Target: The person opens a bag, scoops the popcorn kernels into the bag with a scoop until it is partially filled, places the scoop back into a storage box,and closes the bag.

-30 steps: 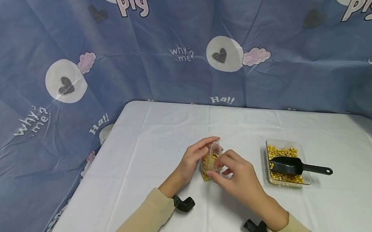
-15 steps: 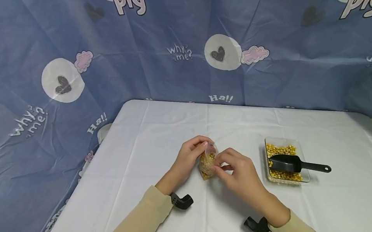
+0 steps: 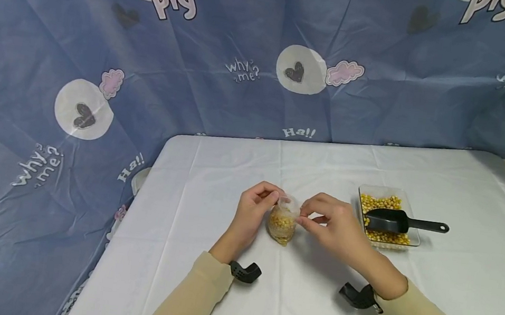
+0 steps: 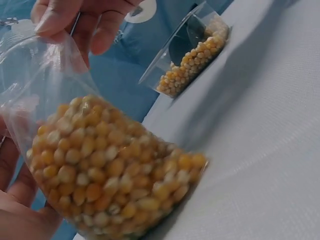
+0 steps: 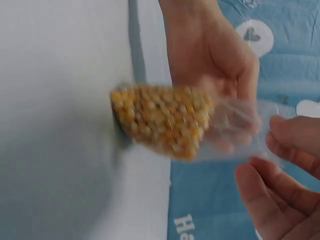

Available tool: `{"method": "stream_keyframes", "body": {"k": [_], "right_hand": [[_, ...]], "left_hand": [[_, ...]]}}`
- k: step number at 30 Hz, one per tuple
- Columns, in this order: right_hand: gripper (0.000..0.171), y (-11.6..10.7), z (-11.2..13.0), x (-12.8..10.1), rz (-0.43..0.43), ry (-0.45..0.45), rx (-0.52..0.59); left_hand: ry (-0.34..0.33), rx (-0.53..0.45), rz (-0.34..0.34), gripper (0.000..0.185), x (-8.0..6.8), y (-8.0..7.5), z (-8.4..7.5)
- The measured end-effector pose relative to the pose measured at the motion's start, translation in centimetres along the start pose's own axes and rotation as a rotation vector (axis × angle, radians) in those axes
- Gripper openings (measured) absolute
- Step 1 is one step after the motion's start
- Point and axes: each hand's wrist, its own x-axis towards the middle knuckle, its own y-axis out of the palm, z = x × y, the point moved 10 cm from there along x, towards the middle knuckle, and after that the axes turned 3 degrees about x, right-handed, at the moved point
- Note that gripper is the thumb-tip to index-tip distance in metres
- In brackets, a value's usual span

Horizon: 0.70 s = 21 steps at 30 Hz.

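Note:
A clear plastic bag of yellow corn kernels stands on the white cloth, its lower part bulging and its top unfilled. My left hand pinches the left side of the bag's top between thumb and fingers. On the opposite side my right hand pinches the top edge with thumb and fingertips. The kernels fill the lower part in the left wrist view, and the see-through film above them is stretched between the hands. In the right wrist view the bag lies between both hands.
Right of the hands stands a clear plastic box of loose corn kernels. A black scoop lies across it, its handle sticking out to the right. Behind the white-covered table hangs a blue patterned cloth.
The right hand has moved from the bag's front up to the right side of its top and slightly right. The left fingers have closed on the top edge. The bag has turned and spread wider.

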Motion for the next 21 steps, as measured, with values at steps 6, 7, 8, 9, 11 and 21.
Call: {"method": "stream_keyframes", "body": {"k": [6,7,8,9,11,21], "right_hand": [[0.007,-1.3,-0.4,0.3,0.003,-0.024,-0.077],[0.008,-1.6,-0.5,0.4,0.0,-0.029,-0.084],[0.009,-1.8,-0.6,0.4,-0.003,-0.037,-0.088],[0.01,-2.1,-0.6,0.5,-0.007,-0.042,-0.09],[0.013,-2.6,-0.8,0.5,-0.019,-0.051,-0.098],[0.02,-4.5,-1.3,0.9,-0.074,-0.095,-0.139]], "left_hand": [[0.072,-0.015,-0.018,0.021,0.0,-0.2,-0.9],[0.082,-0.011,-0.02,0.019,0.0,-0.1,-1.1],[0.088,-0.005,-0.023,0.018,0.0,0.0,-1.3],[0.094,0.007,-0.029,0.017,0.0,0.1,-1.4],[0.103,0.033,-0.044,0.014,-0.1,0.3,-1.8],[0.156,0.141,-0.125,0.01,-0.9,1.5,-5.4]]}}
